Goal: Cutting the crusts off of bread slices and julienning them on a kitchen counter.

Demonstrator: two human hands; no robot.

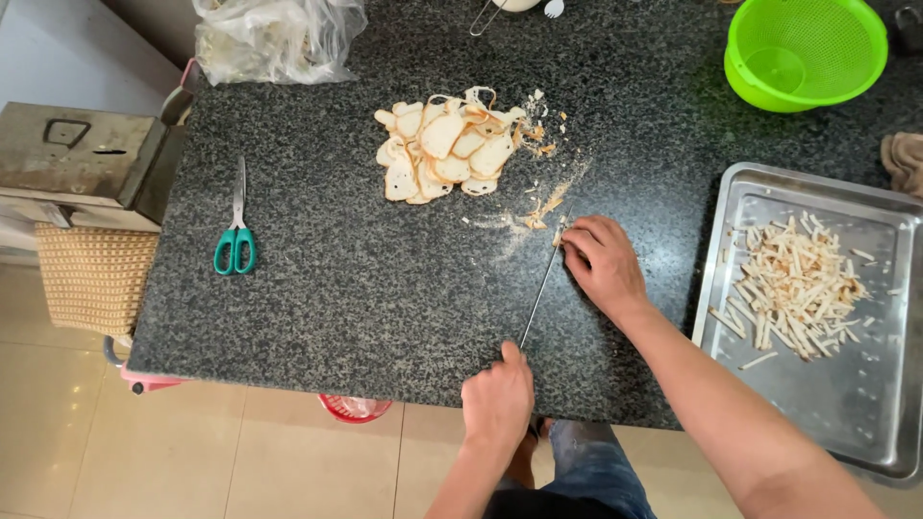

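Note:
My left hand (497, 396) grips the handle of a long thin knife (541, 288) at the counter's near edge, blade pointing away toward a few cut scraps (543, 207). My right hand (600, 264) rests on the dark granite counter (365, 288) beside the blade's tip, fingers curled over small pieces there. A pile of pale, brown-edged slices (447, 154) lies farther back on the counter.
A metal tray (846, 413) at the right holds cut pale strips (798, 288). A green colander (803, 48) stands at the back right, green-handled scissors (236, 226) at the left, a plastic bag (279, 38) at the back left. A metal box (82, 154) sits beyond the left edge.

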